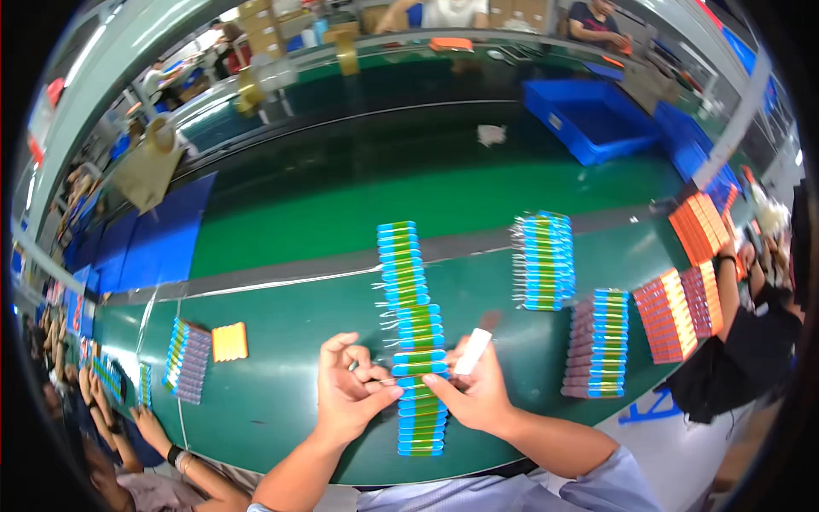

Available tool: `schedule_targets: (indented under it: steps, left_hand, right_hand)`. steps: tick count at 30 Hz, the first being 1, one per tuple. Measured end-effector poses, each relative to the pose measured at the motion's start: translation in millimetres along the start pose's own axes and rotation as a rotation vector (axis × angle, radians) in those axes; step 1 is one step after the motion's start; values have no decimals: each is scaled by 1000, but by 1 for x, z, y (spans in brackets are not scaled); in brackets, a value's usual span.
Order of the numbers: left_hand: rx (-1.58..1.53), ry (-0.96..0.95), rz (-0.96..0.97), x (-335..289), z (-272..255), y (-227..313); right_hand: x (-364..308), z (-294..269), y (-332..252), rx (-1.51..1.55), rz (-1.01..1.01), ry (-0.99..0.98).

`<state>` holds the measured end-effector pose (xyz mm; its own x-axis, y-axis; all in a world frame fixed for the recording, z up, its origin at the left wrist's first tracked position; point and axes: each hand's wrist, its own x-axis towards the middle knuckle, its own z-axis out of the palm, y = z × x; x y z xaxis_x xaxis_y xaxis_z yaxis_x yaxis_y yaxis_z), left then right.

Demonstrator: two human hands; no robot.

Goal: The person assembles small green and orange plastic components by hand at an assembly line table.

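Beyond the hands and off to their right lies a wide, shallow blue bin [589, 128], its blue inner floor in view; a second blue bin [693, 145] stands just beside it, farther right, its contents too hard to make out.

The left hand [348, 391] is half curled, thumb and forefinger narrowed together at the left edge of a long row of blue-and-green pieces [418, 328]; whether it grips one, I cannot tell. The right hand [476, 391] lays its thumb on the row and holds a white piece [473, 352] in its fingers.

The row runs between the hands and beyond them on the green surface [281, 410], slightly crooked, blue-ended, green-banded, with thin silvery strands sticking out leftward.
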<state>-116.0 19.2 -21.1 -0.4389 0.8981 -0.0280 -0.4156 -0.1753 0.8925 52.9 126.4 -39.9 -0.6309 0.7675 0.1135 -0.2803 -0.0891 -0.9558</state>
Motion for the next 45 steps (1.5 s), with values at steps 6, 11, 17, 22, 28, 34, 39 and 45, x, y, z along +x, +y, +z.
schedule_targets:
  steps: [6, 11, 17, 22, 28, 34, 39, 45]
  left_hand:
    - [-216, -117, -207, -2, 9, -5]
    - [-43, -55, -221, -5, 14, -5]
    - [194, -34, 13, 2, -7, -1]
    - [259, 30, 183, 5, -9, 0]
    - [402, -108, 161, -2, -7, -5]
    - [355, -167, 75, -4, -6, -2]
    - [345, -172, 68, -5, -3, 5]
    - [460, -215, 166, -10, 1, 7]
  right_hand:
    - [-7, -12, -8, 21, -6, 41]
    - [-7, -12, -28, -110, 0, -2]
    - [7, -38, -55, -878, -158, 67]
    - [12, -50, -56, -1076, -312, 29]
    - [13, -37, -58, -1102, -607, -195]
    - [7, -26, -50, -1075, -673, -251]
    - [3, -18, -53, -1076, -726, -235]
    - [0, -21, -39, -945, -825, -244]
